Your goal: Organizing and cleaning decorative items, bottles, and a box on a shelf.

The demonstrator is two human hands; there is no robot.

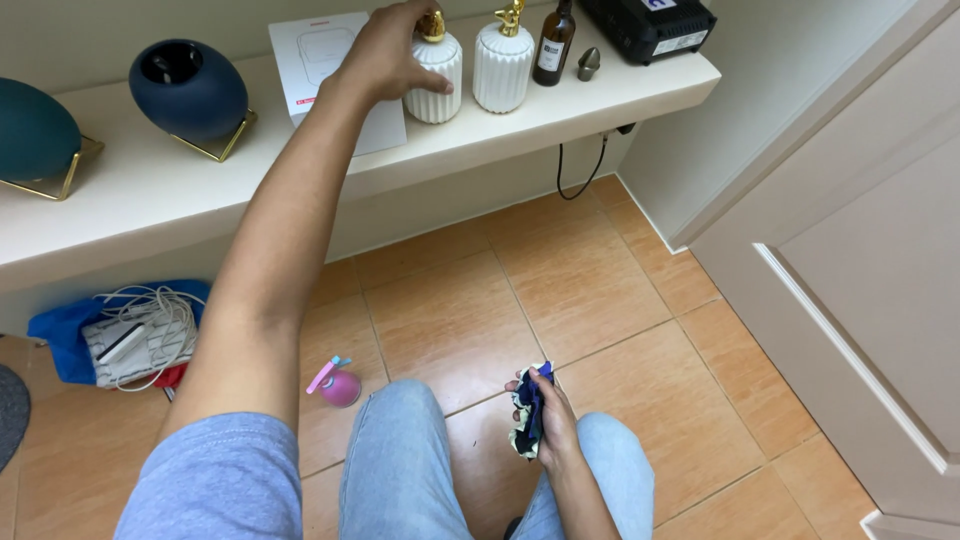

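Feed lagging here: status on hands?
Left hand gripping white dispenser on shelf. Right hand holding dark cloth over knee. Second dispenser close beside.

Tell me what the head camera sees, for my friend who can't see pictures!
A person's left hand grips a white ribbed dispenser bottle on a pale shelf, while the right hand holds a dark patterned cloth above their jeans. A second white bottle, a brown bottle and a navy vase stand on the shelf; a pink spray bottle stands on the tiled floor.
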